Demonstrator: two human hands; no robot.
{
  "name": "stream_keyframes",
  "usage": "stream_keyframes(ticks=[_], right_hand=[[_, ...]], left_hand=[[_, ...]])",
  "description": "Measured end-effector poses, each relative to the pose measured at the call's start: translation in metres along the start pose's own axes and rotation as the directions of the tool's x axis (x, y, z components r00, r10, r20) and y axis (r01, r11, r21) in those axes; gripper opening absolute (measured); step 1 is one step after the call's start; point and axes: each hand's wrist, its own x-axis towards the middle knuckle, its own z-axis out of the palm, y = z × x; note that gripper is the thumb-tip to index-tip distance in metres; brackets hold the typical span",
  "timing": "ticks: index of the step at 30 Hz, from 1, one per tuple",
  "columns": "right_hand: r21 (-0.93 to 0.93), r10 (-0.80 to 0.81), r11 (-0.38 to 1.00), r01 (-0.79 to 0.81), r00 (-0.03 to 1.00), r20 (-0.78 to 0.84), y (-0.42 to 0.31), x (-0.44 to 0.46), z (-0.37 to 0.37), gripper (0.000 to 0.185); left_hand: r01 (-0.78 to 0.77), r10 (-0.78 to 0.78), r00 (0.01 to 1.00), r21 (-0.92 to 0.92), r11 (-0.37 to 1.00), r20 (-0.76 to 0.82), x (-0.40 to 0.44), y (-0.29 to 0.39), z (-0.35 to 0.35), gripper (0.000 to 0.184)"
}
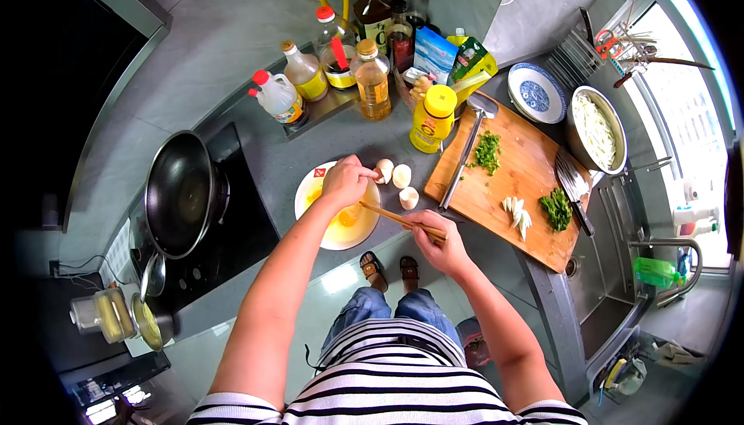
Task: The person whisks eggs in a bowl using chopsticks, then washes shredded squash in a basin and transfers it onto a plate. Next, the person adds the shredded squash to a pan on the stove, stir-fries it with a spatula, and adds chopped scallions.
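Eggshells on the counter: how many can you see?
3: one shell by the left hand, one shell right of it, one shell just beyond the chopsticks. Some may be hidden.

Left hand (347, 183) covers part of white bowl (356, 240) near counter's (310, 142) front edge; egg (345, 216) beneath unseen. Whether it touches nearest eggshell (382, 171): cannot tell. Chopsticks (387, 214) partly hidden inside right hand (439, 243). Rear bottles (373, 13) at counter's back corner partly hidden behind front ones; label print too small to read. Striped shirt (387, 378) cut off by view's bottom edge, hides upper trousers (428, 306). Shredded food (595, 132) in metal pot (572, 134), past cutting board's (504, 169) far right corner: too small to identify. Window (690, 115) washed out.
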Motion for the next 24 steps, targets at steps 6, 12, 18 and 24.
stream_keyframes(ticks=[6, 12, 18, 24], right_hand=[[-0.006, -0.011, 1.0, 0.011, 1.0, -0.001, 0.001, 0.002, 0.002, 0.024], [-0.006, 0.0, 1.0, 0.0, 1.0, 0.01, -0.001, 0.003, 0.001, 0.024], [0.018, -0.01, 1.0, 0.01, 1.0, -0.004, 0.004, 0.0, 0.002, 0.023], [0.002, 0.041, 0.999, -0.041, 0.999, 0.035, -0.002, -0.001, -0.002, 0.023]], left_hand=[[-0.031, 0.035, 0.997, 0.067, 0.997, -0.069, 0.001, 0.001, 0.001, 0.029], [-0.011, 0.017, 0.995, 0.063, 0.998, -0.102, 0.004, -0.002, -0.004, 0.026], [0.013, -0.015, 0.996, -0.032, 0.999, -0.083, 0.009, 0.0, 0.0, 0.028], [-0.018, 0.013, 0.997, -0.064, 0.998, -0.081, 0.015, -0.003, 0.007, 0.031]])
